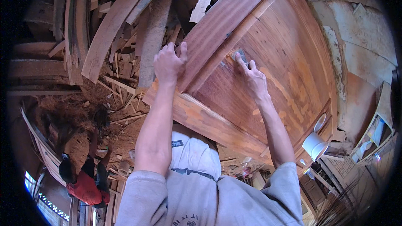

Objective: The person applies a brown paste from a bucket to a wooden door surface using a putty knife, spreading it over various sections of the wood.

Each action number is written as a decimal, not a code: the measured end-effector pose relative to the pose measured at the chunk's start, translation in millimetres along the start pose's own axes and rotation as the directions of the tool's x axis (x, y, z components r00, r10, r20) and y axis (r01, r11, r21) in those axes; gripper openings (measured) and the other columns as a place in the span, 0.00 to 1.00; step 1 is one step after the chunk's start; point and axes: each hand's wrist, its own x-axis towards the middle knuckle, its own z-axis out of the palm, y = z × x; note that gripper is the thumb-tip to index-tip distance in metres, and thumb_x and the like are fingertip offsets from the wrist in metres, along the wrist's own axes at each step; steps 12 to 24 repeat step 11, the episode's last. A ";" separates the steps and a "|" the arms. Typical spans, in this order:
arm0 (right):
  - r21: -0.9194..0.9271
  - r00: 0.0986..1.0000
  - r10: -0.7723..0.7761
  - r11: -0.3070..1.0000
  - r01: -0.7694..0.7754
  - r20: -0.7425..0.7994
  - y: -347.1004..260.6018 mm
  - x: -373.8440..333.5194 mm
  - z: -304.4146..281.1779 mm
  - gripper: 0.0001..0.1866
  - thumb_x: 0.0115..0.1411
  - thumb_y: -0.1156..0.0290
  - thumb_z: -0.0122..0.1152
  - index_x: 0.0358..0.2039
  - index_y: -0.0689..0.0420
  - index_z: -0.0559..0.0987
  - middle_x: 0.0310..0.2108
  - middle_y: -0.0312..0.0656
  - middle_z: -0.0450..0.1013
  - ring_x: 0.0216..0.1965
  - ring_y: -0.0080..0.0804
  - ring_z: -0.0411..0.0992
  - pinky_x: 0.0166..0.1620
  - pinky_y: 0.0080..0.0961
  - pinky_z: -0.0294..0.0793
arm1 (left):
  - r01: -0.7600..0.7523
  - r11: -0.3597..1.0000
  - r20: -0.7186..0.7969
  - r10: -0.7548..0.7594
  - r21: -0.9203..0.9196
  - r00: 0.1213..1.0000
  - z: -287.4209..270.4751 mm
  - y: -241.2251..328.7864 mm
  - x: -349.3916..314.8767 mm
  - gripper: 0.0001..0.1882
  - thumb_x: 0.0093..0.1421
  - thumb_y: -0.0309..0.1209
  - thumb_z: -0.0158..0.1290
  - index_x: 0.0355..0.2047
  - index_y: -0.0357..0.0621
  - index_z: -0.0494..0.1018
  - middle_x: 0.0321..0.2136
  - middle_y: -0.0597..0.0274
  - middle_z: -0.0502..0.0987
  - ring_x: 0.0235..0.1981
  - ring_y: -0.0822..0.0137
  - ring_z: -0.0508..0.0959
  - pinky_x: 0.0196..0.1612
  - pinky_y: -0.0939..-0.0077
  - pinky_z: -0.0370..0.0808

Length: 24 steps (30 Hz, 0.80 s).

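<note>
A large reddish-brown wooden door [268, 29] with a raised frame lies before me, its inner panel marked with patches of orange filler [289, 92]. At the door's left edge, my left hand [169, 62] is closed on the frame, fingers curled and thumb upward. Over the inner panel, my right hand [254, 77] grips a small flat grey scraper [240, 57] by thumb and fingers. The scraper meets the wood beside a smear of orange filler close to the frame's inner edge; its working edge is partly hidden.
A white tub [315, 145] stands near the door's lower right corner, a round lid [320, 122] beside it. Curved boards [121, 21] and wood offcuts [130, 65] are piled at left. At lower left, another person in a red shirt [87, 188] bends over the floor.
</note>
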 end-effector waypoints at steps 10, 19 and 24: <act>0.472 0.943 0.278 0.866 -0.164 -0.183 0.8 -15.9 -26.4 0.20 0.66 0.69 0.50 0.58 0.49 0.71 0.31 0.58 0.74 0.34 0.57 0.75 0.38 0.43 0.73 | -0.023 0.999 -0.037 0.024 0.024 0.999 4.6 -1.0 -1.3 0.29 0.64 0.55 0.43 0.29 0.40 0.77 0.29 0.46 0.80 0.32 0.49 0.81 0.40 0.55 0.74; 0.551 0.918 0.394 0.774 -0.313 -0.033 -18.5 -7.7 -30.4 0.23 0.65 0.61 0.54 0.61 0.46 0.68 0.35 0.59 0.75 0.35 0.52 0.76 0.40 0.46 0.73 | -0.026 0.999 -0.022 0.027 0.018 0.999 3.2 -1.0 0.3 0.29 0.64 0.55 0.44 0.28 0.40 0.77 0.30 0.47 0.81 0.33 0.50 0.81 0.40 0.56 0.74; 0.551 0.918 0.394 0.774 -0.313 -0.033 -18.5 -7.7 -30.4 0.23 0.65 0.61 0.54 0.61 0.46 0.68 0.35 0.59 0.75 0.35 0.52 0.76 0.40 0.46 0.73 | -0.026 0.999 -0.022 0.027 0.018 0.999 3.2 -1.0 0.3 0.29 0.64 0.55 0.44 0.28 0.40 0.77 0.30 0.47 0.81 0.33 0.50 0.81 0.40 0.56 0.74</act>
